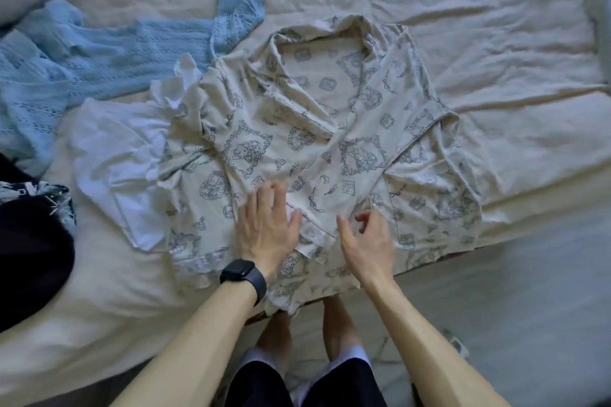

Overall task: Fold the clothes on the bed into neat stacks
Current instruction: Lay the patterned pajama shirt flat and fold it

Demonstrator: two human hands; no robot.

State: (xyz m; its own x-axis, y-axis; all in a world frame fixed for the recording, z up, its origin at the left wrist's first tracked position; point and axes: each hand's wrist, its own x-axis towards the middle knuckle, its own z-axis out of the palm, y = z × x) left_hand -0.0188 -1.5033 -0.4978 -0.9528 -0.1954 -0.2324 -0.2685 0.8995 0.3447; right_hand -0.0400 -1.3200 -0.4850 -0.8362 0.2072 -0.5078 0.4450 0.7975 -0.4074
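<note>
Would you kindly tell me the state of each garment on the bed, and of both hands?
printed shirt: spread open, unfolded, wrinkled.
white garment: crumpled, unfolded, touching the shirt.
blue knit: unfolded, rumpled.
left hand: flat on the shirt.
right hand: loosely curled, holding nothing.

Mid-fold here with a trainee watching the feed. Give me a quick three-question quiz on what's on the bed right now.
1. True or false: the left hand lies flat on the printed shirt.
2. Where does the white garment lie relative to that shirt? A) on the person's left B) on the person's right C) beyond the collar
3. Fill in: the knit garment beyond the white one is ____ in colour.
Key: 1 true; 2 A; 3 blue.
</note>
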